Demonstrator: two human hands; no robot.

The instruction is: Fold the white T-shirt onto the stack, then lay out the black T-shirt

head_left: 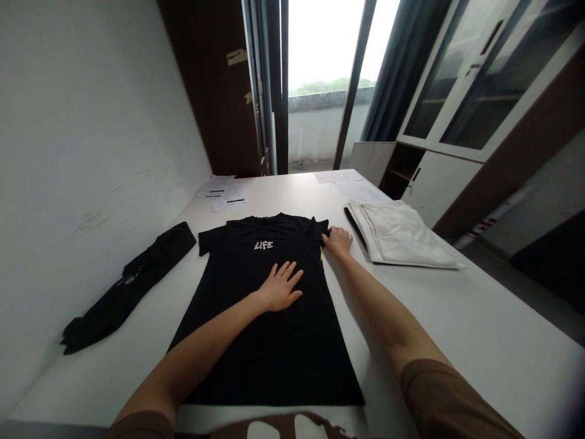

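A black T-shirt (pixel 269 360) lies spread out on the white table, its neckline at the far end and a small white print on its chest. My left hand (pixel 280 288) rests flat on the middle of the shirt, fingers spread. At the shirt's right sleeve, my right hand (pixel 339 241) has its thumb on the sleeve's outer edge, with the fingers bent around it. The cloth there is rumpled, and a bit of yellow shows just below at the side seam. My right fingertips are partly hidden.
A folded black garment (pixel 132 286) lies to the left, by the wall. On the right sits a stack of folded white cloth (pixel 402 235) with something dark beneath. Paper sheets (pixel 231 194) lie at the far left, more at the far right. The table (pixel 479 323) has its edge along the right.
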